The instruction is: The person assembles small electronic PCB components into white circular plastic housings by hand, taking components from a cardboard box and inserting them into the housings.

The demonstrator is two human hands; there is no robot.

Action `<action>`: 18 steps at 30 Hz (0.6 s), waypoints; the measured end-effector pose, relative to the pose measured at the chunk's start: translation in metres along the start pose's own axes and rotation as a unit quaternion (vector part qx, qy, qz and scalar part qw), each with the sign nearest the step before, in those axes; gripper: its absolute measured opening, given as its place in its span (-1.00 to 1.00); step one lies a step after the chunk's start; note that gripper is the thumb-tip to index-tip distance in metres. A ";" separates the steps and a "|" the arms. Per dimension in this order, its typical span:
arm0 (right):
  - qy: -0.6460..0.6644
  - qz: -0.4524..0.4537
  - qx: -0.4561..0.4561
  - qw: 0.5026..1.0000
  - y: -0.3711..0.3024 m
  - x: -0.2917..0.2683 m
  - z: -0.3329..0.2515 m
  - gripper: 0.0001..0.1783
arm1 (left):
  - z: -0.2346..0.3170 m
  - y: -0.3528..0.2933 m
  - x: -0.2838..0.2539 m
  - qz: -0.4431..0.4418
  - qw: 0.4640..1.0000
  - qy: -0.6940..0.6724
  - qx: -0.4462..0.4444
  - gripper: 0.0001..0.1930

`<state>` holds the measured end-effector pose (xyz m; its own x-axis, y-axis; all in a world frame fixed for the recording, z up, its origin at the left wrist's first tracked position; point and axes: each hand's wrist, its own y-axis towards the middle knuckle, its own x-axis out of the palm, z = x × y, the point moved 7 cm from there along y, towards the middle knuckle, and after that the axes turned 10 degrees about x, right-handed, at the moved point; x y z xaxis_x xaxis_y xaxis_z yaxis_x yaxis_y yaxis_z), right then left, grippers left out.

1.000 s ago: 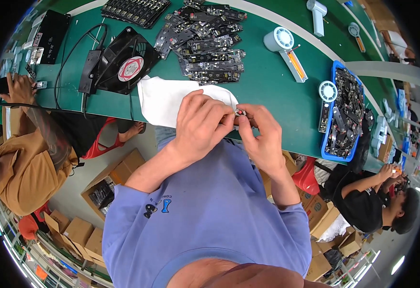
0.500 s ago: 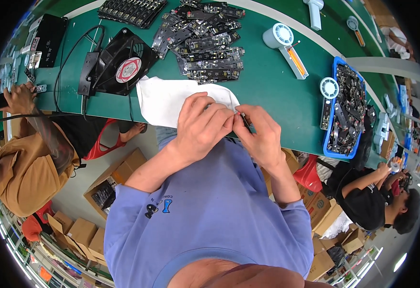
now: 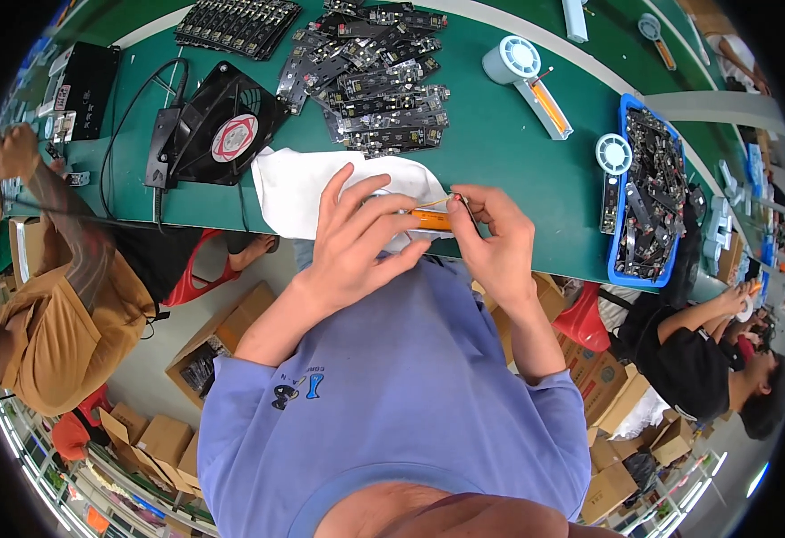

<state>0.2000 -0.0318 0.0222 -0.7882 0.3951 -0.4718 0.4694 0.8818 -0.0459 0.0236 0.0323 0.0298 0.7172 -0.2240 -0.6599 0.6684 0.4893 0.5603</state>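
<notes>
Between my hands, over a white cloth at the table's near edge, is a pale handheld fan body with an orange battery showing in its handle. My left hand is closed around this fan body and covers most of it; some of its fingers are lifted. My right hand pinches a narrow dark circuit board between thumb and forefinger, seen nearly edge-on. Thin wires run from the battery toward the right fingertips. Where they end is hidden.
A heap of circuit boards lies ahead, left of another handheld fan. A black cooling fan stands left. At right, a blue basket holds many boards, with a fan at its rim. People sit on both sides.
My hands have moved slightly apart, and my left fingers have lifted and spread. The orange battery and wires, hidden before, now show between them.
</notes>
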 end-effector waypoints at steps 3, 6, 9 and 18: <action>0.037 -0.001 0.041 0.998 0.002 0.000 0.009 -0.81 | 0.000 -0.004 -0.003 -0.025 0.999 -0.031 0.030 -0.67; 0.038 -0.016 0.050 0.998 0.003 0.000 0.008 -0.80 | -0.003 -0.006 0.000 -0.034 0.998 -0.020 0.049 -0.72; 0.066 -0.041 0.053 0.996 0.000 0.003 0.001 -0.78 | 0.000 -0.002 0.003 -0.013 0.999 -0.009 0.051 -0.76; 0.180 -0.107 0.108 0.972 -0.017 0.013 0.005 -0.76 | 0.000 0.004 0.005 0.043 0.999 -0.006 0.002 -0.79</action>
<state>0.1835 -0.0428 0.0128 -0.9469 0.3072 -0.0948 0.3213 0.8946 -0.3106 0.0296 0.0332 0.0287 0.7742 -0.1916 -0.6033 0.6051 0.5038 0.6164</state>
